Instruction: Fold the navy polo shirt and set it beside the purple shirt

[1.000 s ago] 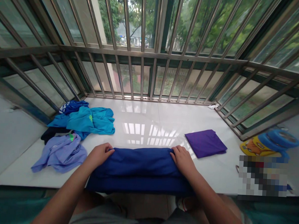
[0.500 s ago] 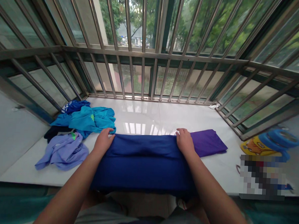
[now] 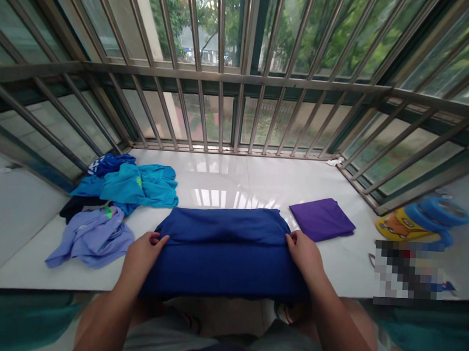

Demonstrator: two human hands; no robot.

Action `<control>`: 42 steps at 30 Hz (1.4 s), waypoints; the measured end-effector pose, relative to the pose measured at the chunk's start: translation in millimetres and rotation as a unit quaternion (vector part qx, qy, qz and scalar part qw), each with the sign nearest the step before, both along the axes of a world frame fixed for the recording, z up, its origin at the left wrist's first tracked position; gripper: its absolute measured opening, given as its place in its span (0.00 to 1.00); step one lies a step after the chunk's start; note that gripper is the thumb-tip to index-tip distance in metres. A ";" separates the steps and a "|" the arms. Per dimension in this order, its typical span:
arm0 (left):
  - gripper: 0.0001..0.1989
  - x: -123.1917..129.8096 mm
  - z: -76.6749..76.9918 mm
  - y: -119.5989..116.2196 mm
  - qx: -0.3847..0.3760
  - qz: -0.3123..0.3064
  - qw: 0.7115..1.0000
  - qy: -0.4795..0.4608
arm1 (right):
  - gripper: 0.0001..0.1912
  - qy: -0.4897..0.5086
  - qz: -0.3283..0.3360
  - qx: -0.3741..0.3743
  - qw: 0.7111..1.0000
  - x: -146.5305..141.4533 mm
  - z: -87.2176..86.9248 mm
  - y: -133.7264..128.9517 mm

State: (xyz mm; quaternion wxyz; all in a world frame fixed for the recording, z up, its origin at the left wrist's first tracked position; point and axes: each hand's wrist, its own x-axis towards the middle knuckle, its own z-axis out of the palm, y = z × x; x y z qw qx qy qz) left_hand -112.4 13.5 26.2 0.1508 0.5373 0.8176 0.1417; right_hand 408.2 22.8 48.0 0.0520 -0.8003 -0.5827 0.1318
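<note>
Blue cloth: laid across the near edge of the white ledge, its far part doubled into a band; the step in hand looks like folding.
Left hand: your thumb and fingers pinched on the cloth's left side.
Right hand: pinched likewise on the right side; layers caught, hard to tell.
Fold line: calls for an even, level pull from you.
Purple cloth: uncovered now; half a second ago your right hand, farther forward, overlapped it.

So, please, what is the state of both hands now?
Left hand: closed, holding the dark blue cloth at its left edge.
Right hand: closed, holding its right edge.
</note>
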 end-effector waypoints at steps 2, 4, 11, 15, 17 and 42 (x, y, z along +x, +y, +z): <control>0.20 -0.5 3.9 3.5 -0.005 0.000 1.000 -0.009 | 0.15 0.006 -0.005 0.013 1.000 1.6 -1.3 2.1; 0.18 -1.5 8.4 5.9 -0.025 -0.003 0.999 -0.035 | 0.17 0.023 -0.005 0.030 0.999 5.0 -1.0 4.5; 0.17 -4.4 14.3 7.5 -0.029 0.007 0.996 -0.078 | 0.23 0.078 0.006 -0.033 0.996 13.4 -5.2 6.6; 0.15 -4.7 15.0 15.5 0.064 -0.024 0.997 -0.023 | 0.18 0.011 0.017 -0.048 0.999 11.9 -13.3 2.9; 0.18 -4.7 15.4 21.0 0.080 -0.061 0.995 -0.004 | 0.18 -0.009 0.021 -0.041 0.999 9.4 -14.4 0.9; 0.31 0.1 34.8 48.1 -0.107 -0.088 0.949 -0.285 | 0.13 0.399 -0.068 -0.041 0.914 7.0 -7.9 9.3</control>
